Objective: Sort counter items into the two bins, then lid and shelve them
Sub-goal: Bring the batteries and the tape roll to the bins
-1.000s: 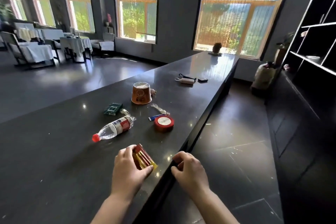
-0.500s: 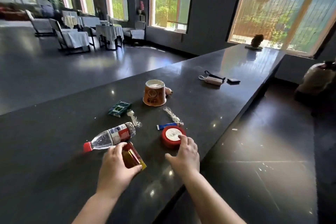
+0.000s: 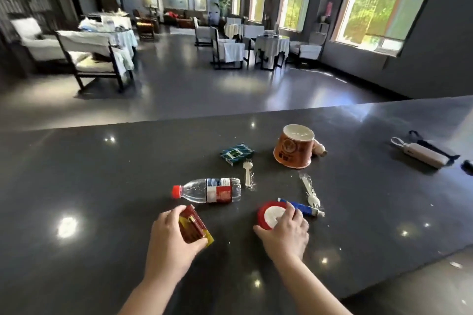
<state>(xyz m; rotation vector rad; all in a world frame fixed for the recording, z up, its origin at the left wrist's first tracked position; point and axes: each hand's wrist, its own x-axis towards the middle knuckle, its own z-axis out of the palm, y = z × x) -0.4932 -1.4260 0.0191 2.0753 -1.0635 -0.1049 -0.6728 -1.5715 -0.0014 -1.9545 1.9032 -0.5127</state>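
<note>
On the dark counter, my left hand grips a red and gold packet near the front edge. My right hand closes over a round red tin with a white top. Behind them lie a clear water bottle on its side, a blue tube, two wrapped plastic forks, a green packet and an upturned orange cup. No bin is in view.
A white power bank with a black strap lies far right on the counter. A small tan object sits behind the cup. Beyond the counter are a grey floor, dining tables and chairs.
My right hand moved from the counter's front edge onto the red tin. My left hand kept hold of the red and gold packet. The view turned left.
</note>
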